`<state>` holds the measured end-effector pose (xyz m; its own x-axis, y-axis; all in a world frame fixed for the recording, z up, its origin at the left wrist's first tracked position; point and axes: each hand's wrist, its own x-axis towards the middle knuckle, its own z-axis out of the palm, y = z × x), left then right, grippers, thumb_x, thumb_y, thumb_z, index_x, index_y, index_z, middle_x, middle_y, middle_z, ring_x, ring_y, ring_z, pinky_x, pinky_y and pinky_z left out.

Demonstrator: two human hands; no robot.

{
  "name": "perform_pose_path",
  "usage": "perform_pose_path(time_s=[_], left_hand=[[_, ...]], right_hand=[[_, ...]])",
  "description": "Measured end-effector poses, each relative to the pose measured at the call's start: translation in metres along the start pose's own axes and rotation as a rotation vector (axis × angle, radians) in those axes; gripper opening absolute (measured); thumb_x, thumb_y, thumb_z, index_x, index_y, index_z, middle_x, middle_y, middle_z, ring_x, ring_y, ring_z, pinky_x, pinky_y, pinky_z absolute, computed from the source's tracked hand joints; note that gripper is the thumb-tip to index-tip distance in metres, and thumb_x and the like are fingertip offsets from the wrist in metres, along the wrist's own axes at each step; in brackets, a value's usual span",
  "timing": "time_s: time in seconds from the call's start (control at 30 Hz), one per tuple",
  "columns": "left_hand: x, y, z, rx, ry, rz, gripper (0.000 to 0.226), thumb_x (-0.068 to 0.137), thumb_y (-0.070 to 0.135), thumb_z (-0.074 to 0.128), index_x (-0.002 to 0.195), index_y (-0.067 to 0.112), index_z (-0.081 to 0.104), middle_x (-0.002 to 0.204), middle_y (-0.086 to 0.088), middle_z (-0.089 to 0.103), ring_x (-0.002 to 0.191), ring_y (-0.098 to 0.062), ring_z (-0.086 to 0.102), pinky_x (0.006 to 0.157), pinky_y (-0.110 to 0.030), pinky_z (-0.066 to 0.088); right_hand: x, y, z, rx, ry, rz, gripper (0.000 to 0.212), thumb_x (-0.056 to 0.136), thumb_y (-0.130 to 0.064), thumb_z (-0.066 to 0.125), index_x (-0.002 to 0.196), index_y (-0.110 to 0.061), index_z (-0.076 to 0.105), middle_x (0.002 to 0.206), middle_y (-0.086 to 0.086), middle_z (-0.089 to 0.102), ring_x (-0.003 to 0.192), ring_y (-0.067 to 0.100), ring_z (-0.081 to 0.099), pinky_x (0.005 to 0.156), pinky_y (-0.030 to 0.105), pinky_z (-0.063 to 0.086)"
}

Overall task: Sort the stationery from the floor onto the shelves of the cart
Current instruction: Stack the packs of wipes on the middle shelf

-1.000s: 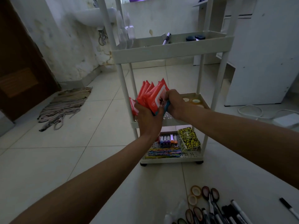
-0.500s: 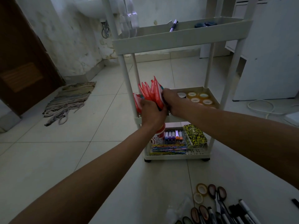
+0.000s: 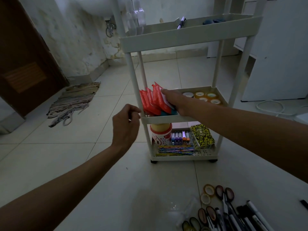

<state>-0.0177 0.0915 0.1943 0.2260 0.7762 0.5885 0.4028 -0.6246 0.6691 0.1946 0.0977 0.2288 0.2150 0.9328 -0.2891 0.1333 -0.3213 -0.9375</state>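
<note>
A white three-shelf cart (image 3: 160, 120) stands on the tiled floor. Several red packets (image 3: 150, 102) stand upright at the left end of its middle shelf, over something teal (image 3: 168, 113). My right hand (image 3: 176, 102) lies against the packets from the right, fingers over their top edge, holding them. My left hand (image 3: 125, 127) hovers just left of the cart's front post, fingers loosely curled and empty. On the floor at lower right lie scissors (image 3: 224, 195), tape rolls (image 3: 207, 194) and markers (image 3: 250, 217).
Tape rolls (image 3: 202, 96) fill the right end of the middle shelf. The bottom shelf holds a jar (image 3: 160, 134), pencils (image 3: 175, 150) and a yellow notebook (image 3: 202, 136). A marker (image 3: 181, 22) lies on the top shelf. A rug (image 3: 75, 100) and brown door (image 3: 25, 64) are left.
The packets have gone down from both hands into the middle shelf. My left hand has let go and drawn back to the left; my right hand stays on them.
</note>
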Motion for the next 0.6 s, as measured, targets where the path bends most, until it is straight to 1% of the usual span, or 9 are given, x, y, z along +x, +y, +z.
perform_pose_path(time_s=[0.1, 0.2, 0.27, 0.37, 0.43, 0.5, 0.53, 0.57, 0.6], left_hand=[[0.018, -0.003, -0.003, -0.074, 0.083, -0.268, 0.021, 0.102, 0.013, 0.041, 0.105, 0.008, 0.061, 0.094, -0.001, 0.068, 0.083, -0.007, 0.063, 0.077, -0.031, 0.054], [0.043, -0.002, 0.004, -0.259, -0.107, -0.680, 0.054, 0.107, 0.046, 0.027, 0.128, 0.005, 0.055, 0.116, -0.008, 0.066, 0.107, -0.020, 0.062, 0.097, -0.039, 0.050], [0.053, 0.001, 0.008, -0.439, -0.228, -0.811, 0.071, 0.104, 0.058, 0.020, 0.128, 0.001, 0.055, 0.116, -0.011, 0.066, 0.112, -0.024, 0.062, 0.103, -0.041, 0.047], [0.059, 0.011, 0.013, -0.521, -0.276, -0.763, 0.073, 0.104, 0.060, 0.013, 0.097, 0.011, 0.067, 0.102, -0.008, 0.071, 0.111, -0.024, 0.063, 0.112, -0.042, 0.041], [0.060, 0.016, 0.015, -0.488, -0.298, -0.721, 0.072, 0.104, 0.060, 0.011, 0.088, 0.018, 0.067, 0.095, -0.003, 0.070, 0.111, -0.022, 0.061, 0.116, -0.043, 0.035], [0.061, 0.014, 0.014, -0.484, -0.334, -0.672, 0.071, 0.102, 0.062, 0.010, 0.090, 0.023, 0.068, 0.098, 0.001, 0.069, 0.115, -0.021, 0.058, 0.118, -0.045, 0.030], [0.061, 0.014, 0.014, -0.495, -0.353, -0.650, 0.071, 0.102, 0.064, 0.010, 0.095, 0.024, 0.069, 0.103, 0.000, 0.069, 0.118, -0.022, 0.057, 0.118, -0.046, 0.030], [0.062, 0.014, 0.015, -0.501, -0.361, -0.627, 0.072, 0.101, 0.065, 0.010, 0.105, 0.023, 0.069, 0.110, -0.003, 0.069, 0.121, -0.023, 0.057, 0.117, -0.046, 0.033], [0.063, 0.015, 0.016, -0.498, -0.359, -0.610, 0.073, 0.101, 0.065, 0.011, 0.117, 0.021, 0.067, 0.118, -0.006, 0.067, 0.121, -0.024, 0.058, 0.115, -0.046, 0.037]], right_hand=[[-0.007, -0.002, 0.003, -0.009, 0.000, -0.016, 0.054, 0.093, -0.056, 0.053, 0.131, -0.019, 0.051, 0.124, 0.009, 0.062, 0.109, 0.026, 0.061, 0.101, 0.043, 0.049], [-0.015, 0.000, 0.003, -0.110, -0.001, -0.033, 0.049, 0.098, -0.055, 0.047, 0.130, -0.019, 0.045, 0.112, 0.003, 0.061, 0.096, 0.018, 0.059, 0.087, 0.033, 0.049], [-0.017, 0.001, 0.004, -0.179, -0.021, -0.047, 0.054, 0.101, -0.054, 0.039, 0.142, -0.019, 0.039, 0.111, 0.002, 0.056, 0.092, 0.015, 0.055, 0.082, 0.030, 0.044], [-0.020, 0.002, 0.003, -0.202, -0.026, -0.050, 0.054, 0.103, -0.053, 0.032, 0.145, -0.018, 0.038, 0.116, 0.005, 0.055, 0.094, 0.017, 0.053, 0.079, 0.028, 0.043], [-0.014, 0.000, 0.003, -0.174, -0.024, -0.029, 0.052, 0.102, -0.056, 0.034, 0.137, -0.019, 0.042, 0.125, 0.008, 0.056, 0.102, 0.020, 0.055, 0.090, 0.031, 0.045], [-0.007, -0.002, 0.005, -0.138, -0.013, 0.000, 0.061, 0.100, -0.057, 0.039, 0.142, -0.013, 0.041, 0.136, 0.013, 0.053, 0.116, 0.027, 0.054, 0.103, 0.039, 0.046], [-0.003, -0.003, 0.006, -0.148, -0.024, 0.007, 0.060, 0.100, -0.055, 0.039, 0.142, -0.012, 0.041, 0.138, 0.015, 0.052, 0.118, 0.028, 0.054, 0.104, 0.041, 0.046], [-0.002, -0.006, 0.008, -0.146, -0.044, -0.009, 0.056, 0.102, -0.054, 0.037, 0.139, -0.012, 0.041, 0.134, 0.014, 0.054, 0.113, 0.026, 0.056, 0.100, 0.036, 0.049], [-0.002, -0.007, 0.009, -0.154, -0.048, -0.028, 0.052, 0.103, -0.054, 0.034, 0.134, -0.013, 0.039, 0.123, 0.009, 0.058, 0.101, 0.020, 0.058, 0.088, 0.027, 0.052]])
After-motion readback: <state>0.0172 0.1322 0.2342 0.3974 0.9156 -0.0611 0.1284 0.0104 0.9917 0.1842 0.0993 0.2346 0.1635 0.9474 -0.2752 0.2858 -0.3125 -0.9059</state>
